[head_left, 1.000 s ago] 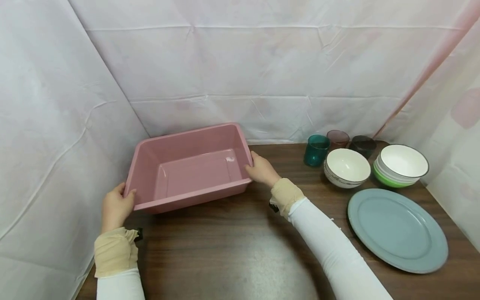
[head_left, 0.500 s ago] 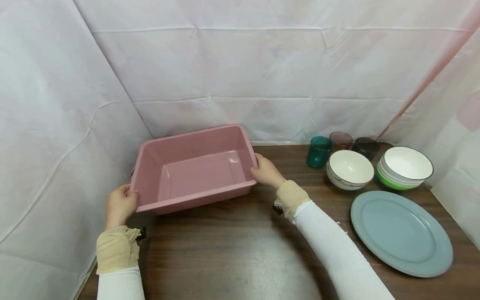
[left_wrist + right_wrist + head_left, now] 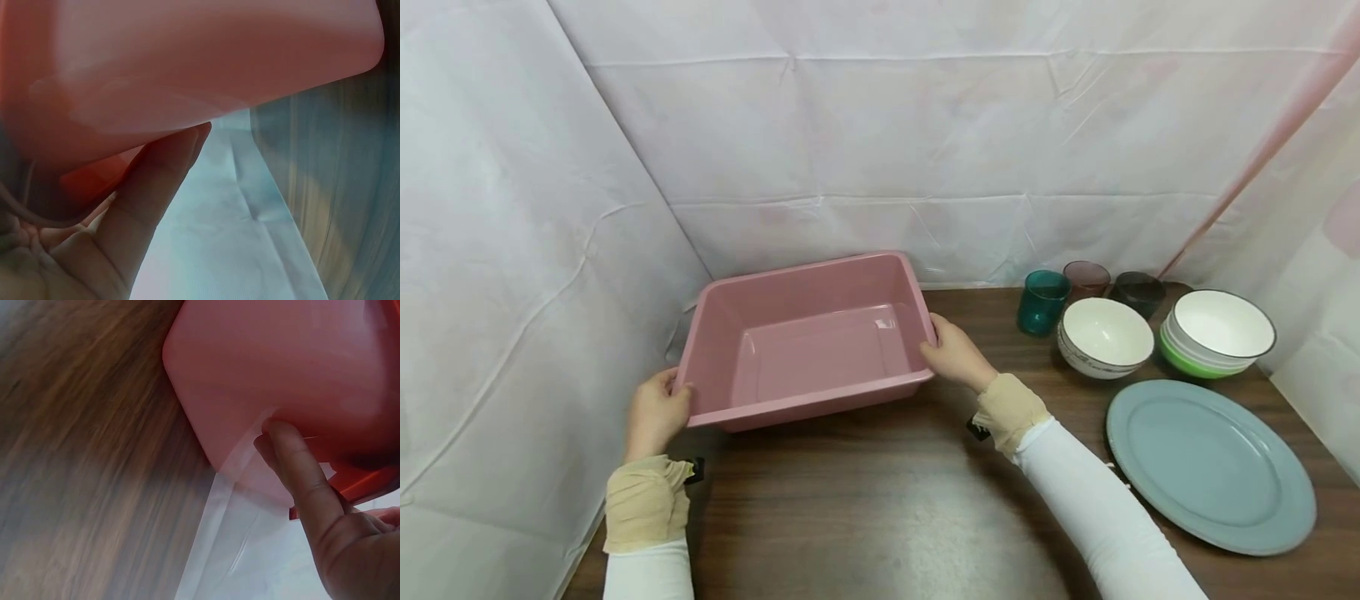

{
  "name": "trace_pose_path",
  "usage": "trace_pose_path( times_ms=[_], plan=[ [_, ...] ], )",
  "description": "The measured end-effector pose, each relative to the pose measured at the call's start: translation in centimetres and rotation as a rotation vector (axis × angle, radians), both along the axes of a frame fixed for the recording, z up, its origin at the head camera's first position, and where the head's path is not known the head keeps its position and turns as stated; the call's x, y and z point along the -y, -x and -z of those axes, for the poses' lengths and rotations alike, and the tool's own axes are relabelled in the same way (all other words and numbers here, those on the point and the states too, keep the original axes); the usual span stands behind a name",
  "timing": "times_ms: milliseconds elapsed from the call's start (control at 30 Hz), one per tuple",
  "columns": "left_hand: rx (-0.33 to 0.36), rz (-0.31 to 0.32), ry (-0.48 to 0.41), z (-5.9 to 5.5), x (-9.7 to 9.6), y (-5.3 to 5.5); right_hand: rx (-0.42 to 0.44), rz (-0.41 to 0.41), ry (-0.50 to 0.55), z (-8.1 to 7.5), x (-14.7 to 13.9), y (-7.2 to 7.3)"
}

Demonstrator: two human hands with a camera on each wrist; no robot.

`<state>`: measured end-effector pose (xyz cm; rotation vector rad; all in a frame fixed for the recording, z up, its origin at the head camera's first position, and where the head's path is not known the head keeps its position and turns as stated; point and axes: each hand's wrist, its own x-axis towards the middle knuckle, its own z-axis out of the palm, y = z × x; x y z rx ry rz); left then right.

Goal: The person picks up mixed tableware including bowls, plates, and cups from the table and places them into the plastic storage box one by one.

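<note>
A pink rectangular plastic basin (image 3: 820, 350) with nothing inside sits near the back left of the dark wooden table, turned slightly askew. My left hand (image 3: 657, 412) grips its left rim near the front corner, thumb over the rim. At the opposite end, my right hand (image 3: 958, 354) holds the right rim the same way. In the left wrist view, the fingers (image 3: 153, 194) reach under the rim along the basin's outer wall (image 3: 206, 62). The right wrist view shows fingers (image 3: 300, 469) against the outer wall (image 3: 269, 369) below the rim.
To the right stand a teal glass (image 3: 1043, 304), a mauve glass (image 3: 1086, 279) and a dark glass (image 3: 1138, 293). Before them are stacked white bowls (image 3: 1107, 337) and bowls with a green one lowest (image 3: 1217, 333). A blue-grey oval plate (image 3: 1210, 462) lies nearer. White cloth (image 3: 880, 125) hangs behind.
The basin has shifted a little to the right, with both hands gripping its rims throughout. The dishes drift slightly right in the view as well.
</note>
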<state>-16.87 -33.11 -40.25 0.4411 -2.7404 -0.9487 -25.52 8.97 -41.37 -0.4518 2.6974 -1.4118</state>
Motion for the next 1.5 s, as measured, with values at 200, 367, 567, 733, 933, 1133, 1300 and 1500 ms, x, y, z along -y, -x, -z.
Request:
trace_pose_path(
  times_ms=[200, 367, 567, 733, 933, 1133, 1300, 1500],
  plan=[
    [-0.028, 0.014, -0.023, 0.0, -0.8, -0.2, -0.008, 0.0, 0.007, -0.1, -1.1, -1.0],
    [-0.02, 0.038, -0.01, -0.1, -1.7, -0.5, -0.043, 0.005, -0.003, 0.1, -2.2, -1.9],
    [-0.023, 0.079, -0.039, 0.0, -2.6, -0.4, -0.021, 0.011, 0.019, 0.1, -3.6, -3.1],
    [-0.03, 0.111, -0.031, 0.1, -3.3, -0.4, 0.008, 0.02, 0.029, 0.1, -4.6, -4.0],
    [-0.044, 0.131, -0.018, 0.5, -4.0, -0.5, 0.023, 0.045, 0.017, -0.1, -5.5, -5.0],
    [-0.063, 0.143, -0.023, 0.6, -4.8, -0.7, 0.024, 0.055, 0.004, 0.0, -6.5, -5.8],
    [-0.049, 0.176, -0.019, 0.4, -5.4, -0.8, 0.026, 0.061, -0.02, 0.0, -7.4, -6.5],
    [-0.05, 0.208, -0.006, 0.3, -5.9, -0.9, 0.049, 0.058, -0.043, -0.2, -8.2, -7.3]
  ],
)
